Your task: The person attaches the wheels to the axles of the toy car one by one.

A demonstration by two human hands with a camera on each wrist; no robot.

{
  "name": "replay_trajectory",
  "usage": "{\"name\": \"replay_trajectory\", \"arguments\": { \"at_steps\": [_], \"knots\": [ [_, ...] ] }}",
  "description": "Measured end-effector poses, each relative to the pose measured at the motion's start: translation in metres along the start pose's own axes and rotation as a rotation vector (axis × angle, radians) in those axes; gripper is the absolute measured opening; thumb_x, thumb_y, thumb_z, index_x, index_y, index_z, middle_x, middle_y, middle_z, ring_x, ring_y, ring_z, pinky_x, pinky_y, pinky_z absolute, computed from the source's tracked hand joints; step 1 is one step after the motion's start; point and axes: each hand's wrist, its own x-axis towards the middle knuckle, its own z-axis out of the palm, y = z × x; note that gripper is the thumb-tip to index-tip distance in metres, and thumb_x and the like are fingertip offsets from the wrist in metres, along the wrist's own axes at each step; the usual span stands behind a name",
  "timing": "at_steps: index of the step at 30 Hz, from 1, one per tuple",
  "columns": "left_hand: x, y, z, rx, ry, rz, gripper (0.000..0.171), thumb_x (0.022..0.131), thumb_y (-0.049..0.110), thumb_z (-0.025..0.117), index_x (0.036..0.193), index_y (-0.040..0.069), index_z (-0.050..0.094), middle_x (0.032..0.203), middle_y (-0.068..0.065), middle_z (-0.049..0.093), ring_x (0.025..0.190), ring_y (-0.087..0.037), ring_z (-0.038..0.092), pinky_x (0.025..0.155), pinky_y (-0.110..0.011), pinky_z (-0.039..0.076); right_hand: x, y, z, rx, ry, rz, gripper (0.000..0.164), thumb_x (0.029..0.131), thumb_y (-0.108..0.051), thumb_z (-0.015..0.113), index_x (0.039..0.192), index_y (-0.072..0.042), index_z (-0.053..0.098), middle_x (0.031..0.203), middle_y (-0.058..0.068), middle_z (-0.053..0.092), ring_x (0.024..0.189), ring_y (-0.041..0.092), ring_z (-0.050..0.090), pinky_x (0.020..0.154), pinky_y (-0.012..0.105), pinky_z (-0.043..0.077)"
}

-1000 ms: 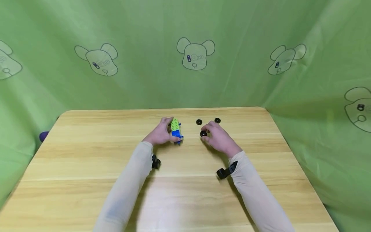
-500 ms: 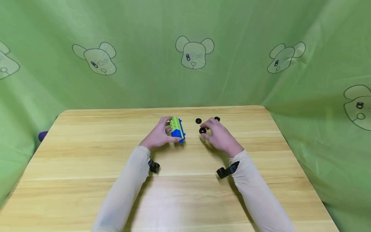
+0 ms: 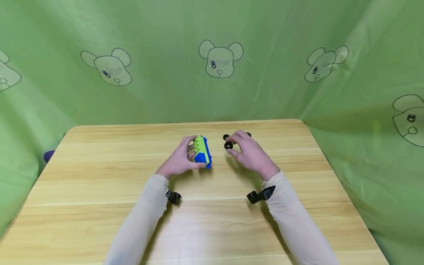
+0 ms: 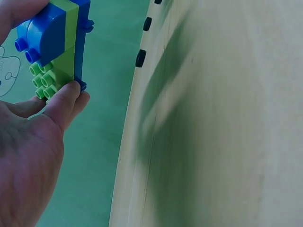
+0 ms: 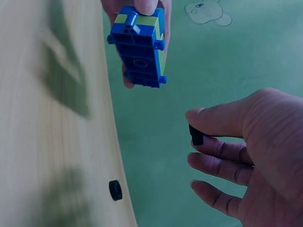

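Observation:
In the head view my left hand [image 3: 179,157] grips a toy brick car body [image 3: 201,149], raised above the table and tilted onto its side. It has lime green studded bricks, a blue curved brick [image 4: 46,34] at one end and a blue base. The right wrist view shows the underside of that base [image 5: 139,59], with bare axle pegs sticking out at the sides. To the right, my right hand [image 3: 251,154] pinches a small black wheel [image 3: 228,145] between thumb and index finger. Its other fingers are spread and loosely bent. A gap separates the wheel from the car body.
More black wheels lie on the wooden table [image 3: 212,228]: one [image 3: 226,137] just behind the held wheel, another [image 3: 248,134] partly hidden by my right hand. Three show in a row near the table edge in the left wrist view. A green curtain [image 3: 165,99] surrounds the table.
My left hand has lifted the car body and tipped it, so its side and blue base face right. My right hand has raised the wheel and moved it slightly left and back.

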Motion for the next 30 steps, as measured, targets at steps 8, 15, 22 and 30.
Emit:
{"name": "replay_trajectory", "arguments": {
  "at_steps": [8, 15, 22, 30],
  "knots": [
    [-0.013, 0.002, 0.003, -0.008, 0.011, 0.025, 0.106, 0.072, 0.005, 0.087, 0.155, 0.013, 0.022, 0.146, -0.007, 0.031, 0.138, -0.028, 0.034, 0.109, -0.029, 0.036, -0.002, -0.015, -0.005, -0.014, 0.006, -0.031, 0.036, 0.094, -0.02, 0.068, 0.126, -0.005, 0.062, 0.117, 0.006, 0.054, 0.109, 0.026, 0.054, 0.102, 0.045, 0.044],
    [-0.018, 0.006, 0.006, -0.021, -0.021, 0.037, 0.107, 0.068, -0.002, 0.086, 0.153, 0.007, 0.02, 0.146, -0.01, 0.03, 0.137, -0.03, 0.036, 0.109, -0.031, 0.036, -0.001, -0.025, -0.005, -0.016, 0.013, -0.075, 0.034, 0.094, -0.019, 0.068, 0.125, -0.005, 0.063, 0.116, 0.006, 0.055, 0.108, 0.024, 0.055, 0.099, 0.043, 0.046],
    [-0.022, 0.006, 0.01, -0.017, -0.053, 0.025, 0.108, 0.069, -0.01, 0.083, 0.153, 0.01, 0.019, 0.149, -0.013, 0.031, 0.137, -0.03, 0.037, 0.11, -0.035, 0.036, 0.001, -0.031, -0.002, 0.018, 0.028, -0.087, 0.036, 0.093, -0.018, 0.07, 0.125, -0.004, 0.062, 0.114, 0.005, 0.056, 0.106, 0.023, 0.057, 0.097, 0.043, 0.047],
    [-0.022, 0.005, 0.011, -0.004, -0.059, 0.047, 0.111, 0.069, -0.011, 0.082, 0.155, 0.01, 0.015, 0.153, -0.011, 0.026, 0.139, -0.029, 0.034, 0.111, -0.036, 0.034, 0.001, -0.037, 0.003, 0.088, 0.056, -0.091, 0.033, 0.091, -0.017, 0.072, 0.12, -0.004, 0.063, 0.114, 0.005, 0.059, 0.103, 0.023, 0.059, 0.091, 0.041, 0.051]
  ]
}}
